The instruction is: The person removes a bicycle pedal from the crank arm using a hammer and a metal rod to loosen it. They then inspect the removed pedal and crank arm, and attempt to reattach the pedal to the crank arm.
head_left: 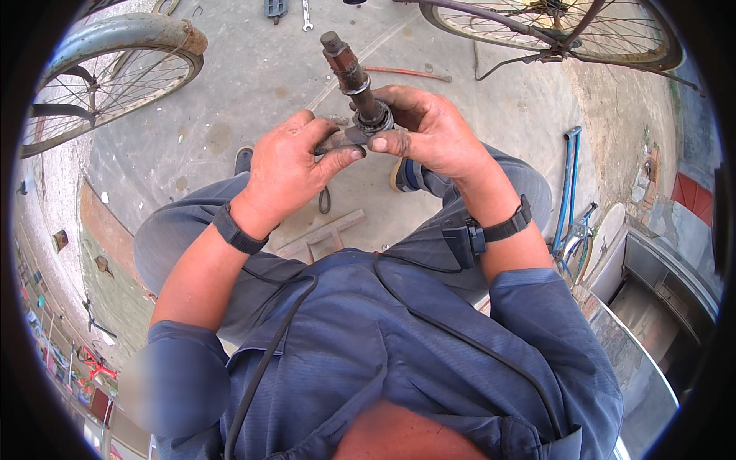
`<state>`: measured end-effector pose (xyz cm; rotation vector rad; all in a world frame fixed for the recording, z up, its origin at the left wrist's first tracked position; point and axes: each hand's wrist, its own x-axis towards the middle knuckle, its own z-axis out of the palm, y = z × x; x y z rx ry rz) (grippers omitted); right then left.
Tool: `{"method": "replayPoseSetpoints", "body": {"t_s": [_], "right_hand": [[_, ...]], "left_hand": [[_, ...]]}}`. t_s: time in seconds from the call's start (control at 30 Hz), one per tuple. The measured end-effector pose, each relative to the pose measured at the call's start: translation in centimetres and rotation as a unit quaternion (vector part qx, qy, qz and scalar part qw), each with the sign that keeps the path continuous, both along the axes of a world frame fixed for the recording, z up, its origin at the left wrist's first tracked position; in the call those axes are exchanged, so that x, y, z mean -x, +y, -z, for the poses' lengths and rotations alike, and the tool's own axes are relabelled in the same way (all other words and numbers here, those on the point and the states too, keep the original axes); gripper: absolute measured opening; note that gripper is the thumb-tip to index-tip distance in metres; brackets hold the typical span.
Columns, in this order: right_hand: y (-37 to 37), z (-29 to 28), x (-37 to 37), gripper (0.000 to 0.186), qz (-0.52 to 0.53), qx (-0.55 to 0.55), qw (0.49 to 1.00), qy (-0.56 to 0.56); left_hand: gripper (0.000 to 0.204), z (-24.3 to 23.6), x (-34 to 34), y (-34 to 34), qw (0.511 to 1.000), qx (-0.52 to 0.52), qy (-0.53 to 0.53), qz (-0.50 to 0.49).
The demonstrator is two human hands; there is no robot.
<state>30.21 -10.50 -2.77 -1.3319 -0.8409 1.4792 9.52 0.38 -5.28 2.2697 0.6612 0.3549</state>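
A dark, greasy metal spindle (351,77) with a rusty hex section and a ringed bearing end (374,115) stands tilted between my hands. My right hand (433,138) is closed around its lower end, thumb beside the ring. My left hand (295,165) grips a dirty piece below the ring that I cannot clearly make out, its fingertips near my right thumb. Both hands are smudged with grime. A small dark loop (324,201) lies on the ground just below them.
A bicycle wheel with fender (153,34) is upper left, another bicycle (552,38) upper right. A wrench (307,17) and red rod (414,74) lie ahead on the concrete (207,115). A blue frame (567,176) lies right; a wooden piece (330,230) lies between my legs.
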Motion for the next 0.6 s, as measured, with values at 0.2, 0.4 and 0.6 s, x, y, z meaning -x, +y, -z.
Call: {"method": "replayPoseSetpoints", "body": {"t_s": [0.2, 0.4, 0.6], "right_hand": [[-0.1, 0.0, -0.1, 0.061, 0.004, -0.003, 0.998, 0.060], [-0.2, 0.5, 0.0, 0.059, 0.019, -0.011, 0.997, 0.080], [-0.1, 1.0, -0.2, 0.053, 0.041, -0.010, 0.993, 0.115]], "left_hand": [[0.040, -0.1, 0.0, 0.0, 1.000, 0.015, 0.003, 0.007], [0.040, -0.2, 0.0, 0.1, 1.000, 0.019, 0.002, 0.015], [0.039, -0.3, 0.0, 0.1, 0.999, 0.022, 0.003, 0.023]]}}
